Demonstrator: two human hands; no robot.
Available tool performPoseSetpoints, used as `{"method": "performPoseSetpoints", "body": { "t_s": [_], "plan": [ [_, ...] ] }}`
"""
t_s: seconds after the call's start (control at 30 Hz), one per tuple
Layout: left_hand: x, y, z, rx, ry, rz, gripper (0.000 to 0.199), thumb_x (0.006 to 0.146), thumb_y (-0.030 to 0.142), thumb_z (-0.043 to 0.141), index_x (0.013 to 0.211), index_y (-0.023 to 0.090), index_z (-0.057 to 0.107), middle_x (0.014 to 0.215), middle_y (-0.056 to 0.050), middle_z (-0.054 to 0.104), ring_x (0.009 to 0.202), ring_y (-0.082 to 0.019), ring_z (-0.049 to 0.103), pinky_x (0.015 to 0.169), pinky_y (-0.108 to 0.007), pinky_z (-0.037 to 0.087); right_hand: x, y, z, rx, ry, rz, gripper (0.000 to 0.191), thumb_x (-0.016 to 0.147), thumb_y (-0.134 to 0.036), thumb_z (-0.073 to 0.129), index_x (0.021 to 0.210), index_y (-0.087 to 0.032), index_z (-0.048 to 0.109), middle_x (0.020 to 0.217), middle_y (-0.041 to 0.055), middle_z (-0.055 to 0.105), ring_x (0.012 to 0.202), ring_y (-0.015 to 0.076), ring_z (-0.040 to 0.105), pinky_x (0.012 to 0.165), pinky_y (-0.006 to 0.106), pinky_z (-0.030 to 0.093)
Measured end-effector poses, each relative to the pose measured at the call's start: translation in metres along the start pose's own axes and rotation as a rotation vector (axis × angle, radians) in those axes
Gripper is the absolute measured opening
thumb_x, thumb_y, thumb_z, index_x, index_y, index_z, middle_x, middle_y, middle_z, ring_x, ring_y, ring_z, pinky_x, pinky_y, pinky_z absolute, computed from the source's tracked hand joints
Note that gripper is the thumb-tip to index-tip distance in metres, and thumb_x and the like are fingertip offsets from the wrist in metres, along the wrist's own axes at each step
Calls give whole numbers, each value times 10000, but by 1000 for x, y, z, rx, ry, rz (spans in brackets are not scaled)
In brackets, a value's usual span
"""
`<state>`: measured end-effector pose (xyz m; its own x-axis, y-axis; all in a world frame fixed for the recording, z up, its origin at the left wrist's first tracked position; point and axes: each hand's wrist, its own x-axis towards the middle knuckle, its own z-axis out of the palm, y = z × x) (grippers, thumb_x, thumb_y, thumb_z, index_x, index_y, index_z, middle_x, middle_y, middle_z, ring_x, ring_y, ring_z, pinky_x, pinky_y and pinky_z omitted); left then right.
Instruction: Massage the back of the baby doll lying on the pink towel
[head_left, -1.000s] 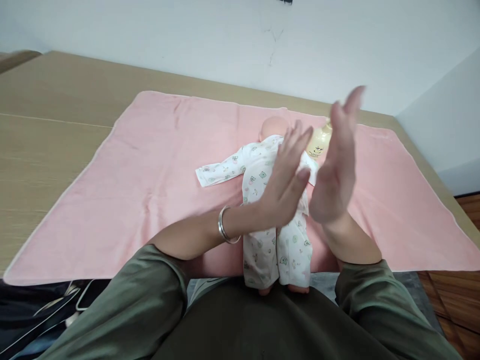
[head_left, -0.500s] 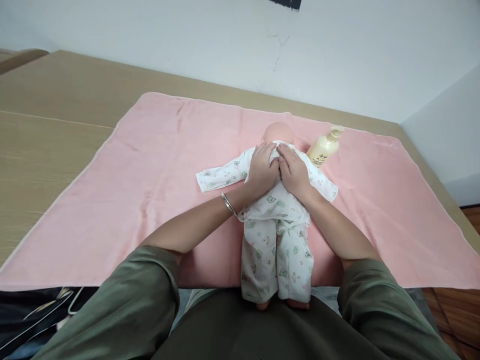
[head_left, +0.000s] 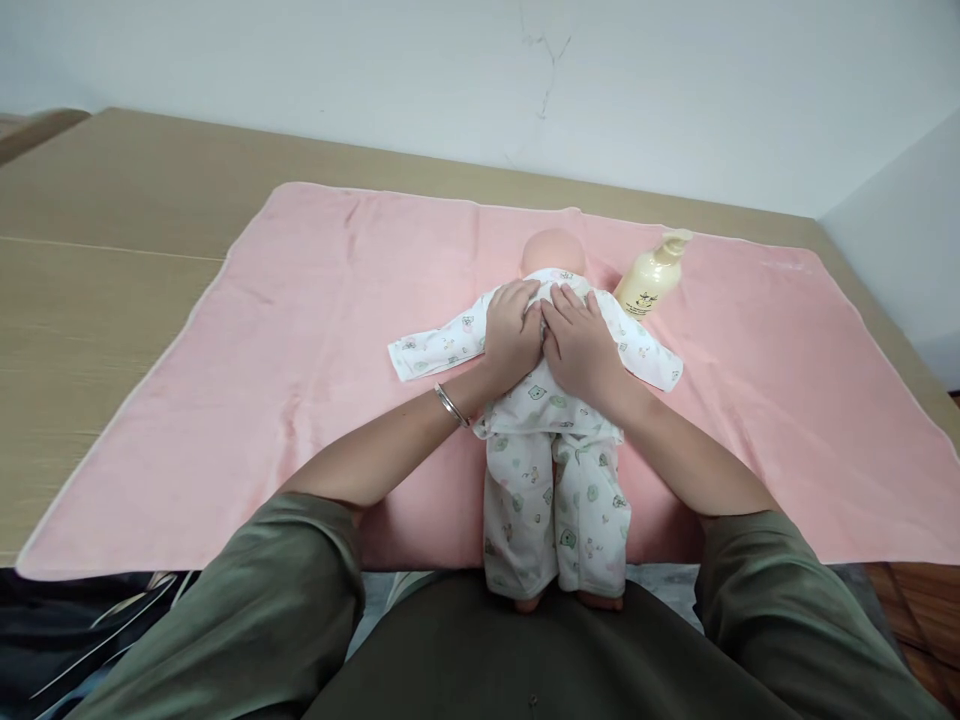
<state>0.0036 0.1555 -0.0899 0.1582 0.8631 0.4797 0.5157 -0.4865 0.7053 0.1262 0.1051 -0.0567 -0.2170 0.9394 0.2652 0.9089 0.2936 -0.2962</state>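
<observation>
A baby doll (head_left: 553,405) in white printed pyjamas lies face down, its bald head (head_left: 553,250) toward the wall and its feet toward me. Flat on the left side of its upper back rests my left hand (head_left: 513,330), fingers stretched out, a silver bangle at the wrist. My right hand (head_left: 581,340) lies beside it on the right side of the back, fingers spread. The two hands touch or nearly touch at the thumbs. Neither hand grips anything. Under the doll spreads a pink cloth (head_left: 360,300).
A cream pump bottle (head_left: 651,278) stands on the cloth by the doll's right-hand sleeve. The wooden table (head_left: 150,185) meets a white wall (head_left: 337,80) at the back. The doll's feet reach past the table's near edge, against my body.
My right hand has shifted slightly down and its fingers have spread more. My left hand has moved a little left. The camera view has tilted slightly.
</observation>
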Motion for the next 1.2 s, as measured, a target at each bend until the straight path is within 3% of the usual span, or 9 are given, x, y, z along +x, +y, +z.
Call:
{"method": "performPoseSetpoints", "body": {
  "t_s": [0.1,0.17,0.33,0.47,0.57,0.7,0.8,1.0,1.2],
  "plan": [
    [0,-1,1,11,9,12,351,922,216,386,1147,182,653,1210,-90,696,1165,-229,612,1088,-422,480,13,17,-1,61,-72,57,534,948,-245,368,1457,-123,473,1586,128,383,1511,291,297,1253,600,179],
    [0,-2,2,3,-3,8,353,897,203,406,1150,187,653,1219,-83,697,1171,-234,610,1099,-430,471,18,25,-2,76,-83,120,586,960,-328,398,1499,-100,407,1602,155,341,1516,316,277,1246,602,194],
    [1,-1,1,-9,-18,9,355,854,189,415,1108,172,663,1202,-87,707,1163,-236,613,1101,-427,468,5,7,-2,-33,-47,167,609,988,-308,333,1482,44,373,1575,261,338,1508,364,274,1254,589,178],
    [1,1,0,-19,-21,7,330,876,201,399,1065,176,668,1184,-91,712,1149,-232,619,1091,-419,470,-3,-9,-4,-41,-83,43,558,945,-184,332,1463,-8,443,1586,188,361,1523,317,254,1283,537,141],
    [1,2,0,-13,-18,2,329,886,200,395,1076,194,665,1198,-74,710,1153,-228,615,1092,-420,468,6,0,-6,13,-131,59,572,929,-202,372,1481,-68,435,1612,142,326,1534,294,233,1280,561,133],
    [2,1,0,-13,-32,2,356,886,169,386,1103,165,669,1221,-86,701,1181,-225,606,1110,-405,455,18,16,-8,41,-154,163,677,937,-327,458,1538,-51,316,1638,171,242,1544,317,189,1270,576,138],
    [1,1,0,-10,-35,2,366,889,161,383,1111,137,673,1213,-103,700,1182,-224,606,1116,-391,448,11,11,-7,-2,-119,196,679,961,-359,430,1531,-13,305,1624,216,252,1535,343,207,1255,590,170],
    [1,-1,1,25,-30,20,380,856,148,380,1101,145,671,1201,-92,706,1152,-221,615,1086,-400,470,-7,-13,-5,-69,-124,40,574,945,-183,328,1487,-10,408,1608,179,318,1535,301,224,1282,527,131],
    [1,1,1,23,-34,11,401,841,159,388,1130,153,666,1215,-87,703,1158,-225,613,1092,-415,469,14,12,-10,51,-156,97,562,991,-277,299,1514,-92,388,1630,126,286,1540,273,219,1267,559,150]
  ]
}}
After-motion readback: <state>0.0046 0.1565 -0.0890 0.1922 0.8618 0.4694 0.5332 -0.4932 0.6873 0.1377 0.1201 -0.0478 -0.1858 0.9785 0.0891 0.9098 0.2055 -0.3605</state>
